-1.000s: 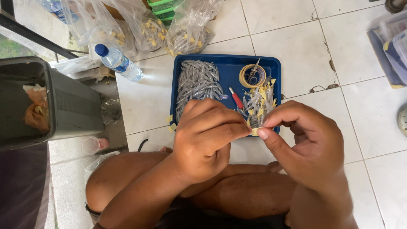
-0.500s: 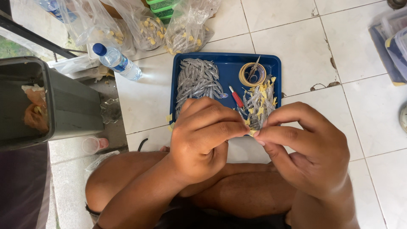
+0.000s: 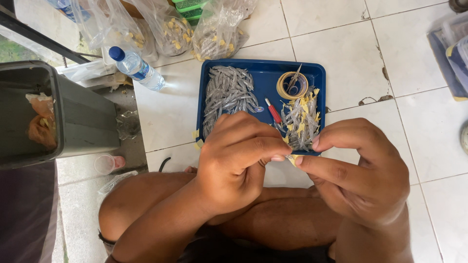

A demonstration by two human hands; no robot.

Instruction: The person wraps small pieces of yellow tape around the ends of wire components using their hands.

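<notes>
My left hand [image 3: 234, 160] and my right hand [image 3: 360, 170] meet fingertip to fingertip just in front of a blue tray [image 3: 263, 80]. Together they pinch a small clear piece with a bit of yellow tape [image 3: 292, 159] on it. In the tray, a heap of small clear silvery pieces [image 3: 226, 92] lies on the left. On the right lies a smaller pile [image 3: 300, 119] of the same pieces tagged with yellow tape. A roll of yellow tape [image 3: 291, 85] with small snips across it sits at the tray's back right, and a red-handled tool [image 3: 273, 113] lies in the middle.
Clear plastic bags [image 3: 214, 31] of similar pieces stand behind the tray. A water bottle [image 3: 136, 68] lies at the left on the white tiled floor [image 3: 351, 53], beside a dark bin [image 3: 53, 117]. A small plastic cup [image 3: 105, 165] stands near my knee. More packaging [image 3: 451, 53] is at the right edge.
My right hand has shifted slightly down and right, its fingers turning around the small piece. My left hand has stayed almost in place, still pinching it.
</notes>
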